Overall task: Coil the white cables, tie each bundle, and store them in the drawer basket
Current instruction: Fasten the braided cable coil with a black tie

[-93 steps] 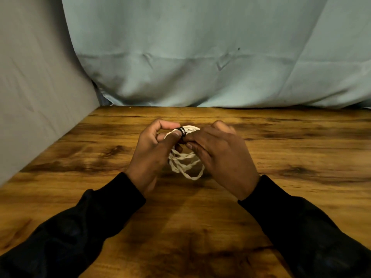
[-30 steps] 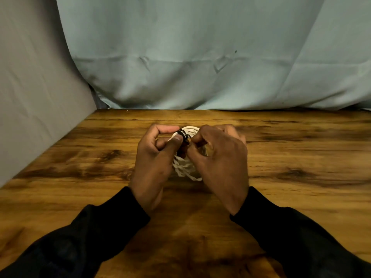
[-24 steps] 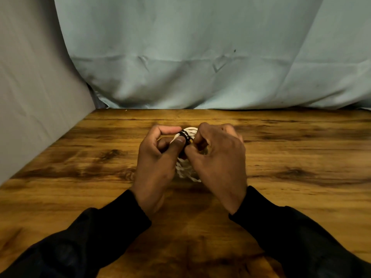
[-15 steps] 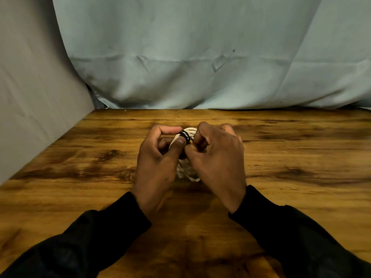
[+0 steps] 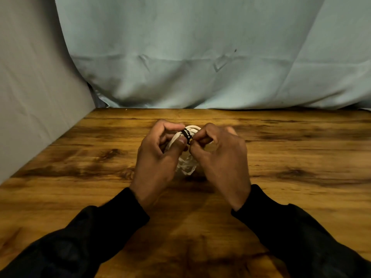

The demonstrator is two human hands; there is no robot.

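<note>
Head view. The coil (image 5: 186, 163) of white cable is held above the bench (image 5: 291, 157), at its middle and between both hands. The left hand (image 5: 158, 157) grips the upper left of the coil, with the thumb pressed on top beside the black tie (image 5: 187, 134) and the index finger curled over it. This grip appears to keep the loops stacked so that they do not spring apart. The right hand (image 5: 218, 155) pinches at the tie with thumb and index finger; the remaining fingers are curled behind the coil. The likely purpose is to wrap or tighten the tie round the bundle. Whether the tie is fully closed cannot be determined. The lower loops hang loose between the palms, close above the bench.

Clearance: the bench extends open to the left, right and front of the hands. A grey cloth (image 5: 36, 101) bounds the left side, and a pale blue cloth (image 5: 200, 57) bounds the far edge just behind the hands. Both forearms, in black sleeves (image 5: 84, 237), cross the near part of the bench. The drawer basket is not in view, so the path for storage cannot be assessed.
</note>
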